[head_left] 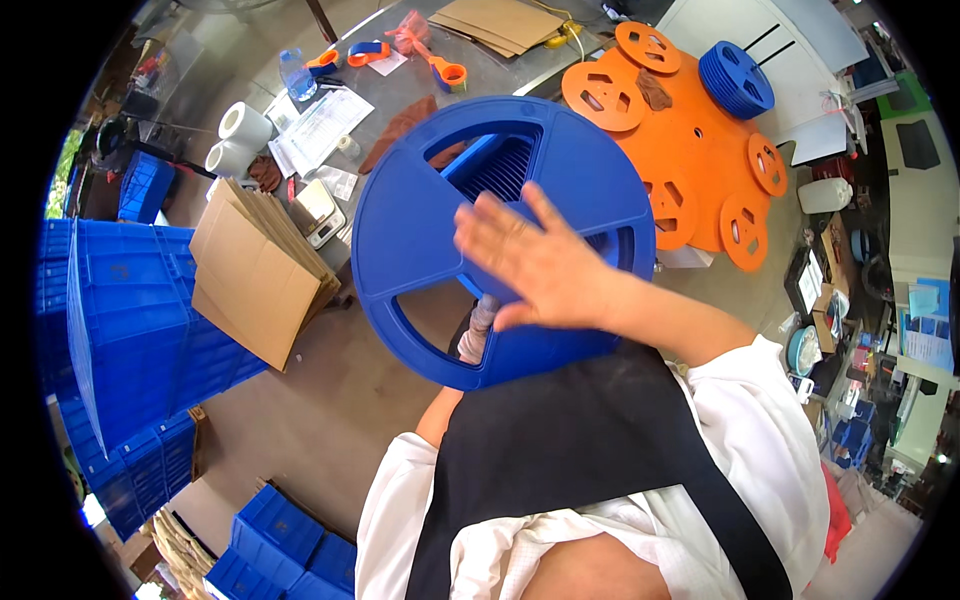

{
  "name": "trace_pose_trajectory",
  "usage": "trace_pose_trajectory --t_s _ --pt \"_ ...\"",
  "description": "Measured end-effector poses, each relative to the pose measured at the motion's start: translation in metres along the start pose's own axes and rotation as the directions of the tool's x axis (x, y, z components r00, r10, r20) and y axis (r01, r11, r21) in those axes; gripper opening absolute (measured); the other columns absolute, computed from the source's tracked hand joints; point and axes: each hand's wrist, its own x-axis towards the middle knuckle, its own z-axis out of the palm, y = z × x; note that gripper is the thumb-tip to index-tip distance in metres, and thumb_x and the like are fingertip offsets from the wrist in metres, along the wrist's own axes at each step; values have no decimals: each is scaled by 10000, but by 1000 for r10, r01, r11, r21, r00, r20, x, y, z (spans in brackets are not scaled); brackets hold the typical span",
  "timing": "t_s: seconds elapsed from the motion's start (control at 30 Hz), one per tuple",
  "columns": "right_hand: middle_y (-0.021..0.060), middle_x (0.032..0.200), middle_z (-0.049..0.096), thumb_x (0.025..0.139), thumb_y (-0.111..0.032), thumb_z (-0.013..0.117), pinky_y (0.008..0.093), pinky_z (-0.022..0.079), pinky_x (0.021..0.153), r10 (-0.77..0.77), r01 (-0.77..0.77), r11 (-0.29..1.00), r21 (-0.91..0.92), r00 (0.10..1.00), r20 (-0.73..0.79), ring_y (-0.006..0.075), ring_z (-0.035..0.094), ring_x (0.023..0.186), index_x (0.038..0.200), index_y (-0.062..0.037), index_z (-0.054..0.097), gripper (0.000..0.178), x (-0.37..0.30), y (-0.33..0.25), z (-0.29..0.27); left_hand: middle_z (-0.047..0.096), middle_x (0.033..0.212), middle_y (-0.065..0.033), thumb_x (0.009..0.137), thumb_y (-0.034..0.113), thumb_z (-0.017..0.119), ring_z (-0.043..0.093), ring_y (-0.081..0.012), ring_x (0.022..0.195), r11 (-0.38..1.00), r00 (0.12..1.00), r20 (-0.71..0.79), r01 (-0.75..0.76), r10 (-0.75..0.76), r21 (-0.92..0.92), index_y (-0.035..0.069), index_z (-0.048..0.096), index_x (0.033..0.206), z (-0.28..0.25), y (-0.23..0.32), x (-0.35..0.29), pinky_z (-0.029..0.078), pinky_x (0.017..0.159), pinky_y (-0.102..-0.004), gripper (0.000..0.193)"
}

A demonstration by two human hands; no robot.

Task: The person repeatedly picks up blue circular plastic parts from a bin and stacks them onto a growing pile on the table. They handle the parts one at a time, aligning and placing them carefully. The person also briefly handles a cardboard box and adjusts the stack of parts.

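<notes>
A stack of round blue plastic reels [410, 215] is right before my chest, its top face turned up. Stacked rims show through the wide openings in that face. My right hand [545, 262] lies over the middle of the top reel, palm down, fingers stretched and thumb apart. Through the lower opening I see part of my left hand [480, 325], in what looks like a pale covering, reaching in under the reel's centre. Its fingers are hidden by the reel.
An orange turntable [690, 150] with orange discs and another blue reel stack [737, 80] stands at far right. The grey workbench [400, 110] ahead holds tape dispensers, papers and a bottle [297, 75]. Cardboard sheets [255, 270] and blue crates [150, 310] are at left.
</notes>
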Motion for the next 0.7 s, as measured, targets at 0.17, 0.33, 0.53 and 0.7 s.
trace_pose_trajectory --t_s 0.17,0.33,0.53,0.7 --pt "63 1597 285 874 -674 423 581 85 1180 191 -195 966 -169 981 -35 285 184 1497 1534 -123 293 869 14 31 0 487 1393 -197 771 465 793 513 -339 1274 1000 1000 -16 -1 1 -7 29 424 1421 -3 -1 1 376 1139 -488 865" --pt "107 1614 223 853 -717 421 598 47 1175 -8 3 998 59 996 92 307 164 1502 1557 -138 231 931 -30 -2 11 487 1395 -190 755 468 808 514 -334 1274 999 1000 -24 -5 4 -47 35 424 1423 -7 -5 6 379 1139 -485 884" --pt "97 1566 335 902 -519 592 553 184 1170 552 -554 790 -261 829 -88 300 296 1453 1497 -108 363 759 -50 99 -6 486 1396 -183 736 472 826 515 -327 1275 997 997 -29 -73 73 -7 41 423 1425 -13 0 17 382 1138 -482 906" --pt "195 1516 361 948 -357 631 421 303 1137 773 -416 427 803 629 -85 321 364 1402 1457 -31 372 657 -83 107 21 435 1454 -171 855 415 727 481 -319 1310 979 971 133 -194 201 -61 89 421 1432 -37 -4 25 337 1170 -477 730"
